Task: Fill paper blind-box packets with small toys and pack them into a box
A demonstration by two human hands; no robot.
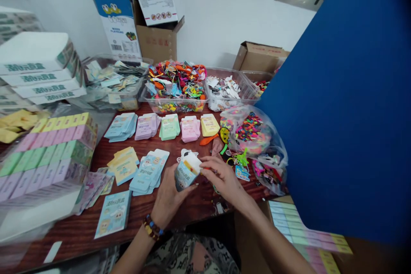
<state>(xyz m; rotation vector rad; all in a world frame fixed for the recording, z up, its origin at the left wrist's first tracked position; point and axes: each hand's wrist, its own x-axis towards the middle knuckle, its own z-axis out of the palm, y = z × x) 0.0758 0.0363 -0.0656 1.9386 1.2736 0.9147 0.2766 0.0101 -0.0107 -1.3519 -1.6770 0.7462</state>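
Note:
My left hand (167, 197) is wrapped round a small light-blue printed box (184, 176), held tilted above the table with its top flap up. Something yellow and orange shows in the box's mouth. At that opening my right hand (226, 183) has its fingers curled together; whether they grip a small item is hidden. Left of my left hand lies a stack of flat blue cartons (149, 173), beside yellow cards (124, 165). A blue box (114, 213) lies nearer the table's front edge. A white cut-out piece (189, 153) lies just behind the held box.
Flat cartons in several colours, including a green pile (169, 127), form a row behind my hands. Clear tubs of small toys (176, 105) stand further back. Plastic bags of trinkets (272, 137) sit at right, beside a blue panel (327, 107). Stacked coloured boxes (41, 158) fill the left.

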